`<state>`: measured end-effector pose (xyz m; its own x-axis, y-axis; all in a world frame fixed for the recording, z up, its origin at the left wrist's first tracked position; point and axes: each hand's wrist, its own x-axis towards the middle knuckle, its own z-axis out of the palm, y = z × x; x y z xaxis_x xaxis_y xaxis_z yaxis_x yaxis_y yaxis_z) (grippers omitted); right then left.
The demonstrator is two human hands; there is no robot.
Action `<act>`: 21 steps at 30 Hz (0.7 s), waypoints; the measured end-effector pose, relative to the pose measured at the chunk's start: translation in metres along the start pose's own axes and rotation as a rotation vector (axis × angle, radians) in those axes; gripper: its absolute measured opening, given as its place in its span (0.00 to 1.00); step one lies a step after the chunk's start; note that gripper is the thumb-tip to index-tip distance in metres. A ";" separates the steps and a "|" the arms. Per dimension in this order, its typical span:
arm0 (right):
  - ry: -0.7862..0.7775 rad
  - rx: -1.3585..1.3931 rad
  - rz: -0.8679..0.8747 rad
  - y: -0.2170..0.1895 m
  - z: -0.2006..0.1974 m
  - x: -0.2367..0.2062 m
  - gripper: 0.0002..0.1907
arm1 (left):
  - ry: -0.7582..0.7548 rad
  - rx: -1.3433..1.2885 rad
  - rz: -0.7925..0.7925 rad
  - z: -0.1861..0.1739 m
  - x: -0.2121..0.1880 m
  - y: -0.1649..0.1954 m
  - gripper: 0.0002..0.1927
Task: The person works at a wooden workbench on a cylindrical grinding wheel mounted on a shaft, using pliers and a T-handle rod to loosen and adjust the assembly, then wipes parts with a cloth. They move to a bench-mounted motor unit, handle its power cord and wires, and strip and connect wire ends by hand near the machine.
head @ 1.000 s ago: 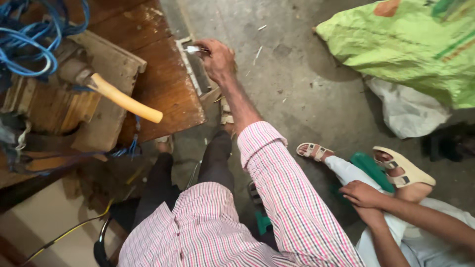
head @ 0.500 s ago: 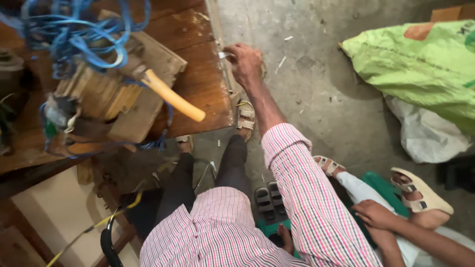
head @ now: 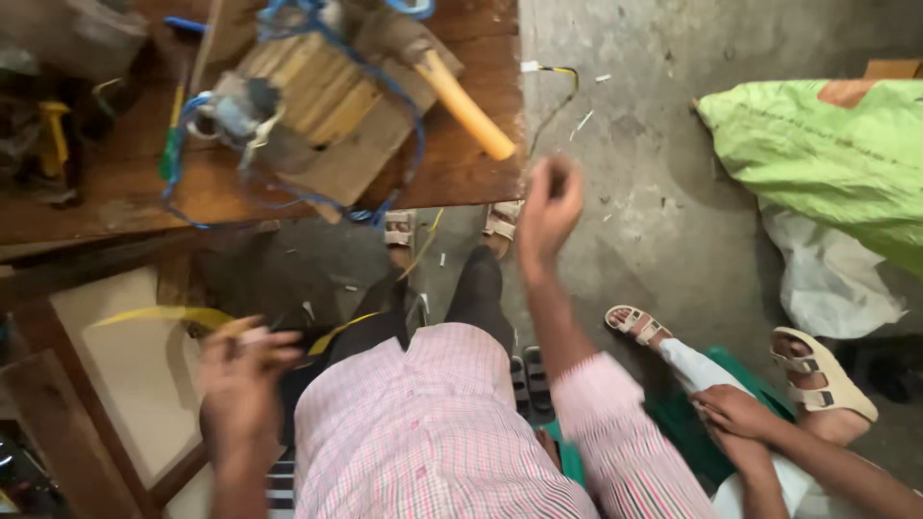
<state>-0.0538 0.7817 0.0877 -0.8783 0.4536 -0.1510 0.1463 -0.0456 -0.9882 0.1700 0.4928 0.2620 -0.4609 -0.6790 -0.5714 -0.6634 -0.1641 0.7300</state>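
Observation:
My right hand (head: 548, 207) is raised over the floor just past the corner of a wooden table (head: 461, 183), its fingers bunched together; nothing shows clearly in it. Low on the left, my left hand (head: 240, 375) is blurred, its fingers curled around a thin yellow strip (head: 154, 315) that runs across my lap. On the table lies a wooden block wound with blue cord (head: 317, 106), and a tool with a yellow handle (head: 471, 111) rests against it. A thin wire with a white tip (head: 550, 69) lies at the table's edge.
A green sack (head: 827, 154) and a white bag (head: 836, 279) lie on the concrete floor at right. Another person sits at lower right, with sandalled feet (head: 817, 375) and a hand (head: 731, 413) on a leg. A wooden-framed panel (head: 125, 384) stands at lower left.
My right hand has left the table edge, where it touched the white-tipped wire, and pulled back towards me. My left hand has come into view. The view has shifted left.

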 end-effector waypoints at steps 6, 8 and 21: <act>-0.691 0.111 0.391 -0.072 0.023 -0.210 0.13 | -0.519 -0.058 0.004 0.023 0.011 -0.030 0.13; -0.632 0.100 0.477 -0.081 0.043 -0.251 0.16 | -0.648 -0.076 0.022 0.011 0.020 -0.038 0.14; -0.080 0.380 0.789 -0.028 0.106 -0.335 0.08 | -0.809 -0.306 -0.016 -0.078 0.115 -0.090 0.10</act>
<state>0.1878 0.5366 0.1636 -0.6166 0.1017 -0.7807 0.5752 -0.6189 -0.5349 0.2225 0.3740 0.1601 -0.8081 0.0234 -0.5886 -0.5387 -0.4338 0.7222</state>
